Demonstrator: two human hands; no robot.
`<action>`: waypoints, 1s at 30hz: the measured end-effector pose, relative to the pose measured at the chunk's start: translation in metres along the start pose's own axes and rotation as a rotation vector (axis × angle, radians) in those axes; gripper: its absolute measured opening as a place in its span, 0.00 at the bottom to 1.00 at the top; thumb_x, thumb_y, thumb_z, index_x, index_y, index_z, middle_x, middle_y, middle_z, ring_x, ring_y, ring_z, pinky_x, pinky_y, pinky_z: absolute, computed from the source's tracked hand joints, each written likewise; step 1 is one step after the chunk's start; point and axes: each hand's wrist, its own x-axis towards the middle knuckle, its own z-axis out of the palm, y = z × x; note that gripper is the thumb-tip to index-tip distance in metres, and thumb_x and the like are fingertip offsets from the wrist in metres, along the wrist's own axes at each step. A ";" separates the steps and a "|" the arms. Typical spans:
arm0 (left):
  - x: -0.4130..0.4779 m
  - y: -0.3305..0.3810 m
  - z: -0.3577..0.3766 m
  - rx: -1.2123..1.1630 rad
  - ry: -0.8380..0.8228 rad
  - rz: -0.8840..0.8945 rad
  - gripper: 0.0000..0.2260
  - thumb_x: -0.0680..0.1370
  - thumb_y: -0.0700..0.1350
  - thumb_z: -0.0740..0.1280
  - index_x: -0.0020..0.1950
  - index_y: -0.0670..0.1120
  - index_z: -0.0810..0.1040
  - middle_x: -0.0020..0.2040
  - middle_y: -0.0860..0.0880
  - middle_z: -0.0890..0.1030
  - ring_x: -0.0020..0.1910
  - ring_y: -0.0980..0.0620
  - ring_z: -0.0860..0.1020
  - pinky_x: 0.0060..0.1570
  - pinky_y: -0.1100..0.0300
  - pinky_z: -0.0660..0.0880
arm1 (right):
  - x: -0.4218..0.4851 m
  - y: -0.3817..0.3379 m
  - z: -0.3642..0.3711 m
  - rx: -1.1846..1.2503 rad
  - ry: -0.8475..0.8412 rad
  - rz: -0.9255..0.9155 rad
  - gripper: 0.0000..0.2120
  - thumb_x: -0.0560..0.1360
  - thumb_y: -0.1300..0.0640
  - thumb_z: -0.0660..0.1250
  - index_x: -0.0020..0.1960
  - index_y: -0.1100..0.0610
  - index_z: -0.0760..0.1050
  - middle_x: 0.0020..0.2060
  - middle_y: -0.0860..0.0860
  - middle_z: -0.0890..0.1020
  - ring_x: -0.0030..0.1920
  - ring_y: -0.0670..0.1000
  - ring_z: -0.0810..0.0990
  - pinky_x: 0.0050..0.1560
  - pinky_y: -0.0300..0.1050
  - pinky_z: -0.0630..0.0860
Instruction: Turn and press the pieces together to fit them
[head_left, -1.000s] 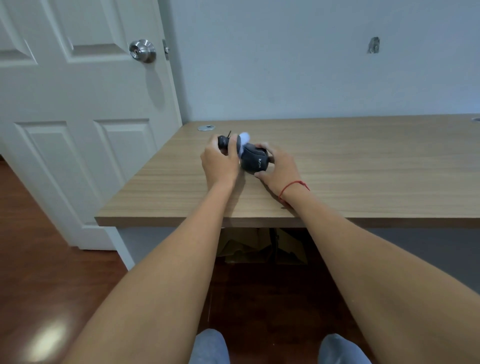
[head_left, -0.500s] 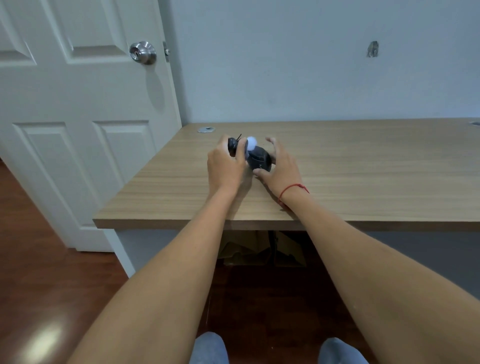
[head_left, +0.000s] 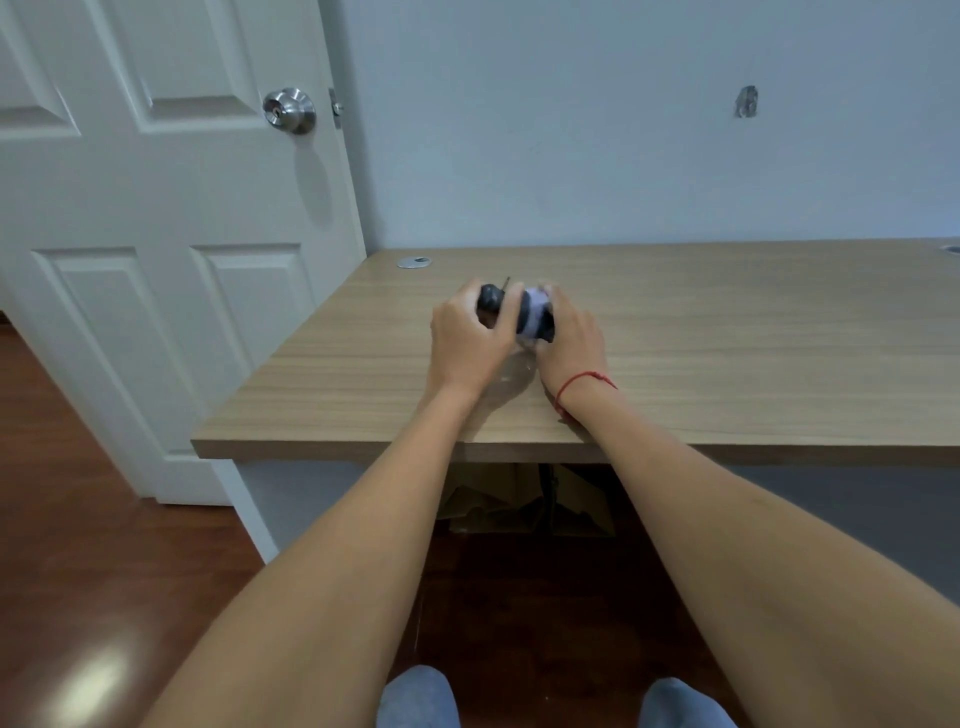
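A small black device (head_left: 535, 317) with a pale lavender patch on it sits just above the wooden desk (head_left: 727, 338), between both hands. My left hand (head_left: 467, 338) grips its left end, where a rounded black part (head_left: 491, 297) and a thin black stem stick out. My right hand (head_left: 569, 338) holds the right side, fingers curled round the body. A red string bracelet (head_left: 582, 382) circles my right wrist. Most of the device is hidden by the fingers and blurred.
A white panelled door (head_left: 156, 260) with a steel knob (head_left: 289, 110) stands left of the desk. A metal grommet (head_left: 414, 262) sits at the desk's back left corner. Cardboard (head_left: 498, 499) lies under the desk on the dark wood floor.
The device has turned in my hands: the pale patch now faces up and right. My right hand has closed round the body, where before its fingers were spread beside it.
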 end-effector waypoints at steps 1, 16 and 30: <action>-0.004 0.004 0.001 -0.023 -0.031 0.043 0.18 0.77 0.49 0.69 0.30 0.48 0.66 0.25 0.55 0.69 0.24 0.57 0.69 0.26 0.65 0.66 | 0.000 0.000 -0.001 0.006 0.010 0.006 0.21 0.75 0.66 0.65 0.68 0.59 0.69 0.54 0.58 0.82 0.55 0.59 0.80 0.52 0.46 0.72; 0.011 -0.015 0.005 0.096 0.075 -0.348 0.15 0.78 0.49 0.65 0.37 0.41 0.70 0.34 0.44 0.76 0.36 0.43 0.73 0.37 0.56 0.67 | -0.004 0.000 0.000 0.182 -0.007 -0.002 0.25 0.71 0.61 0.71 0.67 0.56 0.71 0.60 0.55 0.81 0.58 0.56 0.79 0.61 0.52 0.76; 0.011 -0.016 0.009 -0.027 0.107 -0.356 0.16 0.78 0.50 0.66 0.34 0.44 0.68 0.29 0.52 0.71 0.33 0.48 0.71 0.37 0.60 0.65 | 0.002 0.012 -0.007 0.592 0.074 0.398 0.21 0.71 0.49 0.72 0.63 0.53 0.76 0.53 0.52 0.83 0.50 0.49 0.82 0.54 0.43 0.79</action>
